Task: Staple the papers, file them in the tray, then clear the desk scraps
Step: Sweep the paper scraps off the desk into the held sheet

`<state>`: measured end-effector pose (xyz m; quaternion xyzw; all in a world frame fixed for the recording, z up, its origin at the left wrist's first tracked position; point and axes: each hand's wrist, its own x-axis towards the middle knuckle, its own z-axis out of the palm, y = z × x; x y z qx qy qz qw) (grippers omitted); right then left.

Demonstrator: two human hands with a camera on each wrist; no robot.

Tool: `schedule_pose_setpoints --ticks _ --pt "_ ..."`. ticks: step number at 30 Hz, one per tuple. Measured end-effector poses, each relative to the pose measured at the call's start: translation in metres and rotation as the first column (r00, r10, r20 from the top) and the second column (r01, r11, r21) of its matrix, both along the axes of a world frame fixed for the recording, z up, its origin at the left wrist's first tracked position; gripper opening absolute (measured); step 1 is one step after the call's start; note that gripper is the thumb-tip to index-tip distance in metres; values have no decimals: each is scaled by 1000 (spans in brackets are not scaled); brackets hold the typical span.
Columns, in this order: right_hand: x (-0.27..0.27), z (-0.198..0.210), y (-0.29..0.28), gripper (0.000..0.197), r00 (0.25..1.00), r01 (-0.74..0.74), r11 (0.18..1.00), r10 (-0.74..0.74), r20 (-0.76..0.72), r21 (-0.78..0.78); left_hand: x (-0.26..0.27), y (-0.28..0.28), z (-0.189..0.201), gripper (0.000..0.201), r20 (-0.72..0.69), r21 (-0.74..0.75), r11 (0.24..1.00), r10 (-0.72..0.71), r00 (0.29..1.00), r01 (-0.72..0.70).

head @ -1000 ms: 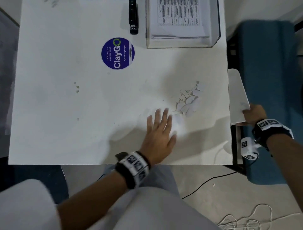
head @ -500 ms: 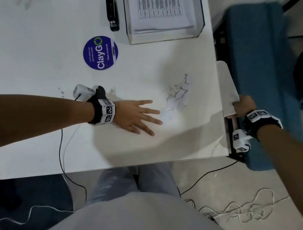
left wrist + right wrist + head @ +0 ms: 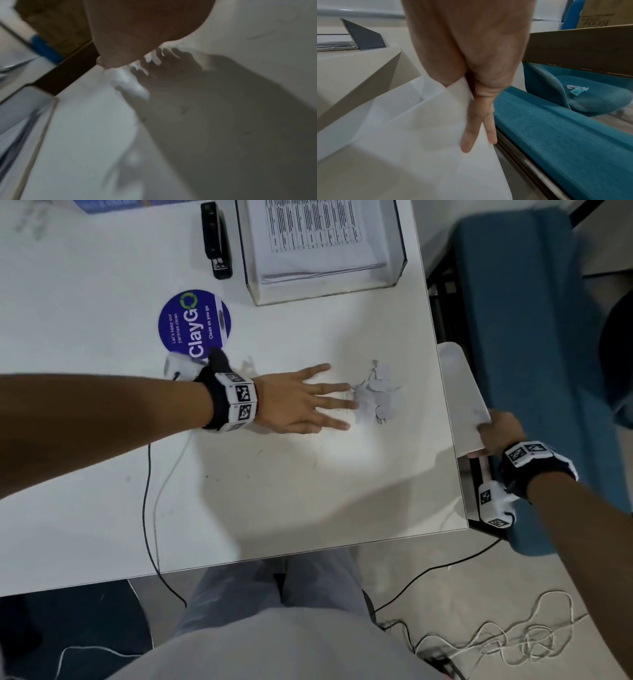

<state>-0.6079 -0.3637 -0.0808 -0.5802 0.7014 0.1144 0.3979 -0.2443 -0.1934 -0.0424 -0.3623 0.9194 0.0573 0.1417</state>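
A small heap of torn paper scraps (image 3: 378, 397) lies on the white desk (image 3: 308, 491) near its right edge. My left hand (image 3: 301, 402) lies flat on the desk with straight fingers, and the fingertips (image 3: 351, 405) touch the heap's left side; the scraps (image 3: 130, 82) also show blurred in the left wrist view. Beyond the desk's right edge my right hand (image 3: 498, 433) pinches a blank white sheet (image 3: 462, 395), held just beside and below the desk edge; the sheet (image 3: 423, 135) bends under my fingers (image 3: 477, 121). The stapled papers (image 3: 315, 237) lie in the clear tray (image 3: 329, 290).
A black stapler (image 3: 215, 241) lies left of the tray. A round purple ClayGo sticker (image 3: 194, 325) is on the desk. A teal bench (image 3: 534, 337) stands right of the desk. Cables (image 3: 479, 642) trail on the floor below.
My left arm swung from the near edge round to the left, and the flat hand has pushed up against the scraps. The right hand keeps its hold on the sheet at the desk edge.
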Motion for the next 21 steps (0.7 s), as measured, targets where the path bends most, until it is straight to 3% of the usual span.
schedule_pose_setpoints --ticks 2,3,4,5,7,8,9,10,12,14,21 --pt "-2 -6 -3 39 999 -25 999 24 -21 -27 3 13 9 52 -55 1 970 243 968 -244" --pt "-3 -11 -5 38 998 -53 997 51 -39 -55 4 23 11 54 -90 13 913 407 909 -407" --pt "-3 -13 -6 37 996 -81 994 77 -50 -74 5 35 12 56 -128 34 813 581 804 -581" --pt "-5 -20 -9 37 995 -91 992 87 -54 -81 5 49 11 59 -158 70 665 744 649 -744" --pt "-2 -21 -10 38 996 -87 992 85 -24 -91 -4 73 6 66 -141 189 276 957 252 -942" --pt "1 -18 -10 39 997 -74 992 74 -6 -100 -15 80 1 68 -105 255 95 992 70 -962" --pt "4 -14 -9 39 997 -79 991 80 2 -106 -31 84 -2 69 -67 311 -45 995 -69 -949" --pt "9 -6 -8 39 996 -89 990 91 11 -109 -50 83 -5 71 -41 352 -134 987 -158 -927" --pt "14 0 -9 37 994 -103 988 105 16 -112 -91 74 -9 74 -43 403 -192 973 -229 -895" --pt "13 1 -11 34 992 -128 986 128 -7 -103 -129 58 -12 76 -74 426 -190 967 -243 -885" --pt "20 19 -5 35 987 -159 976 159 -10 -146 -202 -2 -12 84 -133 431 -79 980 -150 -899"
